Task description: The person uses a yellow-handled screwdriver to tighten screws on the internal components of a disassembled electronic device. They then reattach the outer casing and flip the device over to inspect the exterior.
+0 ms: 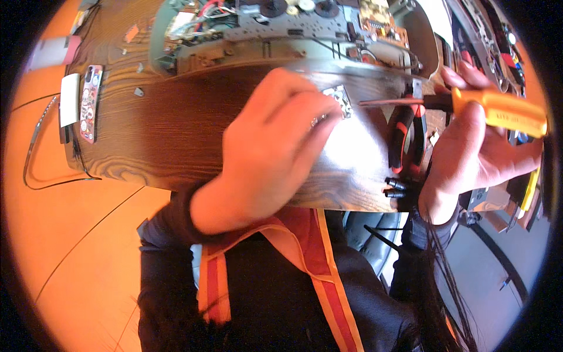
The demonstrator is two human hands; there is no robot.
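My left hand (267,146) is over the middle of the wooden table, its fingers pinched together. Small shiny bits show at its fingers, too blurred to name. Right by the fingertips is a small black-and-silver patterned piece (338,101); whether the fingers grip it or it lies beneath them, I cannot tell. On the right, my right hand (463,155) holds a screwdriver (501,111) by its yellow handle, mainly between thumb and palm with the other fingers loosely spread. Its shaft points left toward the patterned piece. Below that shaft lie red-and-black handled pliers (401,138).
An opened device casing (246,56) with wires, circuit boards and reels spans the table's far side. Two black cylindrical plugs (396,188) lie near the front edge. A phone in a patterned case (90,104) sits at the left, beside a white object (70,100) and a cable.
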